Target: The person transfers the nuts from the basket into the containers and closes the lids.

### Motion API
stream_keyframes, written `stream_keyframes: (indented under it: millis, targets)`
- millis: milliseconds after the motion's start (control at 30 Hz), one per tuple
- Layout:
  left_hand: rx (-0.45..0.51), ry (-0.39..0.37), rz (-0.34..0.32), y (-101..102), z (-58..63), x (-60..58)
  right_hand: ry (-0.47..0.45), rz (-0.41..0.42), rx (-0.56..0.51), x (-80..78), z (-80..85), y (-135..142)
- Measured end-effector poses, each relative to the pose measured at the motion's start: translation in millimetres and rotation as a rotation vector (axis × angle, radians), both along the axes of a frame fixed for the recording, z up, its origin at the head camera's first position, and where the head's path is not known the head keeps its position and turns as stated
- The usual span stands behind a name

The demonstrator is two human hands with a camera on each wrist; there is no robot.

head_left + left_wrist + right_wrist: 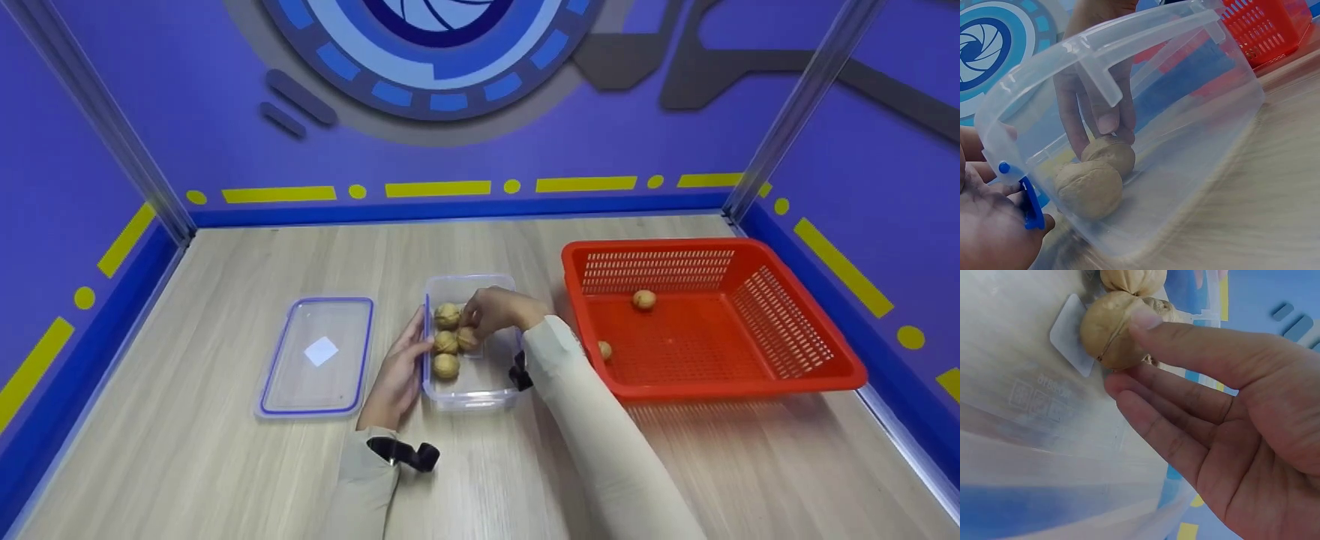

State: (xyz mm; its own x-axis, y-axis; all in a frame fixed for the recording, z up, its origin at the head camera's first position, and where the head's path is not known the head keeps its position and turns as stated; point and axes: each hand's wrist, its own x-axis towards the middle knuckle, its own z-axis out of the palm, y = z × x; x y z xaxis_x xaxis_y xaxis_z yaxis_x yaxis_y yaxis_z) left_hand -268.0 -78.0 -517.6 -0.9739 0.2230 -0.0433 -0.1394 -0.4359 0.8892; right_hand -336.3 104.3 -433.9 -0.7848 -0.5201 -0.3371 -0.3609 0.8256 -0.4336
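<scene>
A clear plastic food box [493, 379] stands on the table, several walnuts [446, 367] along its left side. At the box's left wall is my left hand [397, 375], thumb at the rim and fingers along the outside. A blue clip [1032, 205] hangs by that hand in the left wrist view. Reaching into the box, my right hand [499, 311] pinches a walnut [1109, 329] between thumb and fingers. That walnut sits low, beside the others. The right hand hides part of the box's far end.
A blue-rimmed clear lid [319, 386] lies left of the box. On the right, a red plastic basket [675, 375] holds a walnut [643, 300] near its back and another [604, 350] by its left wall. Purple panels [450, 161] enclose the table's back and sides.
</scene>
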Motion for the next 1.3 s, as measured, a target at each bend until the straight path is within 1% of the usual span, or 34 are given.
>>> stream_keyframes:
  millis: [133,200,367,467,600,733,833,1033,1167,1300]
  targets:
    - [0.009,-0.003,-0.002,0.0,0.0,-0.1,-0.047,-0.047,-0.023,0.8,3.8,1.1]
    - [0.013,0.002,-0.005,-0.1,0.2,0.0,-0.053,-0.047,-0.025,1.0,6.7,1.9]
    - [0.018,0.003,-0.008,-0.1,0.8,-0.2,-0.036,-0.038,-0.022,1.8,16.8,5.9]
    - [0.020,0.003,-0.008,-0.3,1.4,-0.3,-0.027,-0.040,-0.044,2.3,23.3,9.0]
    - [0.023,0.012,-0.017,-0.7,2.0,0.1,0.008,-0.015,-0.078,2.1,31.2,13.7]
    - [-0.001,0.009,-0.020,-1.3,1.5,0.9,0.060,0.038,-0.111,2.0,38.0,20.4]
    - [-0.019,0.005,-0.020,-1.6,0.3,0.9,0.081,0.058,-0.138,2.3,42.4,27.4]
    - [-0.017,0.001,-0.009,-1.2,-0.5,1.1,0.087,0.023,-0.180,1.7,49.0,47.5]
    - [-0.016,-0.006,-0.005,-1.4,-0.5,0.7,0.117,-0.005,-0.204,2.0,52.3,64.8]
    - [-0.022,-0.010,-0.005,-1.1,-0.1,0.6,0.163,-0.052,-0.207,3.2,54.5,82.9]
